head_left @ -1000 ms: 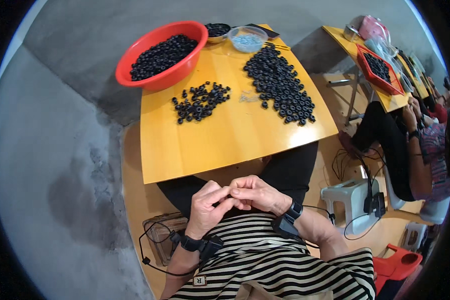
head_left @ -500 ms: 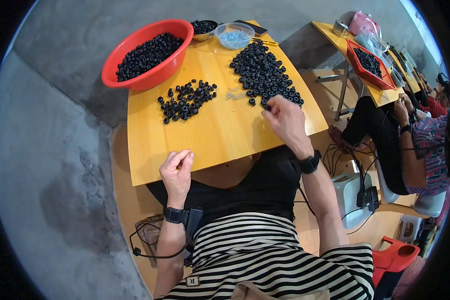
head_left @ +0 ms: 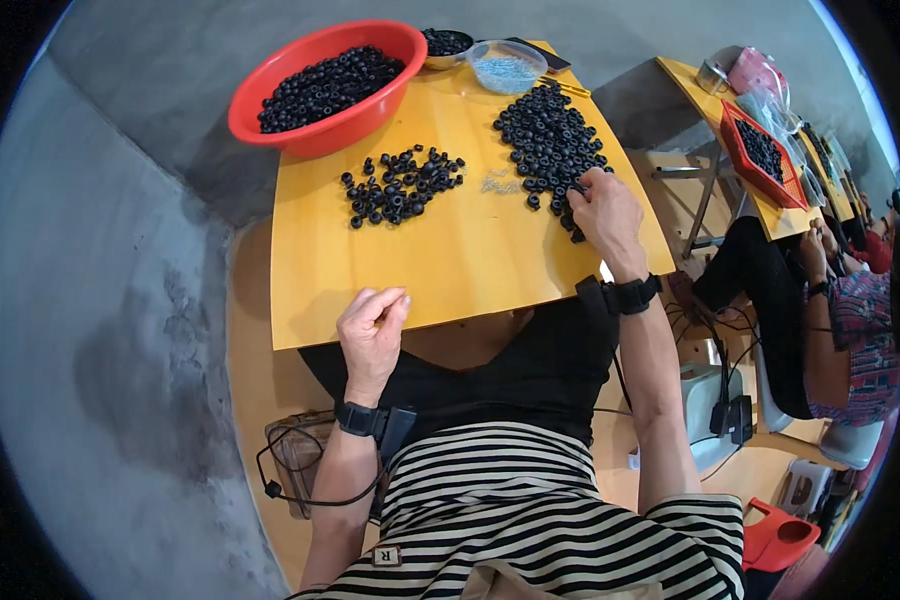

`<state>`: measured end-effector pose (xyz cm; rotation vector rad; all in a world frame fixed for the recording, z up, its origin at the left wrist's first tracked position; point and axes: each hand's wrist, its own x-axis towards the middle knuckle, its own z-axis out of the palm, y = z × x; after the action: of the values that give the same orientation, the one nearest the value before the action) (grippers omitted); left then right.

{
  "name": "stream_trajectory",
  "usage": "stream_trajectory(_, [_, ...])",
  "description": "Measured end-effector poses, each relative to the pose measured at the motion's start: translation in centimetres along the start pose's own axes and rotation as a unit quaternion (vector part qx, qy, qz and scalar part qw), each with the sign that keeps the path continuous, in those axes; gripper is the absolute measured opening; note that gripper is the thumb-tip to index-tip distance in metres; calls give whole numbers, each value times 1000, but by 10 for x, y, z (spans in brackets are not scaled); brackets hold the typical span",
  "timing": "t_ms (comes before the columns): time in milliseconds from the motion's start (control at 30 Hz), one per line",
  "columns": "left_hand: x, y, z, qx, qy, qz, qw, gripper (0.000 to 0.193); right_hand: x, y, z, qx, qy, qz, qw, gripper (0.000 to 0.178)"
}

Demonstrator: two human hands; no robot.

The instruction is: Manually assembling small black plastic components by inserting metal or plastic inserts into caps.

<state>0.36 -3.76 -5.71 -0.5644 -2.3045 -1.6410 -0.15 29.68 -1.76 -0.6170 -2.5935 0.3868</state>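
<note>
My right hand [head_left: 612, 218] is at the near right edge of a large pile of small black ring-shaped pieces [head_left: 548, 140]. Its thumb and forefinger are pinched together, and one black piece shows at the fingertips. Over the table's near edge at the left, my left hand [head_left: 372, 335] is closed, thumb against curled fingers. Whatever it may hold is hidden. Between the hands and the bowls lies a smaller, looser group of the same black pieces [head_left: 398, 190]. A little heap of small clear pieces [head_left: 500, 184] sits beside the large pile.
A red basin [head_left: 245, 118] of black pieces stands at the far left of the yellow table [head_left: 450, 270]. Behind are a small dark bowl [head_left: 446, 60], a clear tub [head_left: 506, 88], a yellow-handled tool [head_left: 570, 89] and a dark flat object [head_left: 550, 58]. Another person [head_left: 860, 330] sits at the right.
The whole view has shifted, so the table appears farther right and higher. My right hand has moved slightly right along the pile's edge. The left hand keeps nearly the same closed pose.
</note>
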Motion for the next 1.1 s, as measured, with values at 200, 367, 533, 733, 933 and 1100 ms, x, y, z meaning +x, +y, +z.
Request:
stream_trajectory(200, [0,0,1,-1,10,4,1000,10,-16,-39,9,152,-14,-112,982,20])
stream_trajectory(367, [-1,-3,1,-9,10,-2,1000,10,-32,-105,47,236,-65,-209,947,22])
stream_trajectory(533, [-2,-4,2,-13,4,-11,1000,11,-35,-136,70,166,-95,-257,947,33])
stream_trajectory(733, [-3,-3,1,4,2,-8,1000,12,-32,-135,83,140,-102,-285,943,17])
stream_trajectory(933, [-2,-5,3,2,1,1,1000,13,-40,-130,74,133,-114,-245,953,11])
stream_trajectory(1100, [-1,2,3,14,-12,12,1000,17,-62,-104,48,454,-289,-98,837,16])
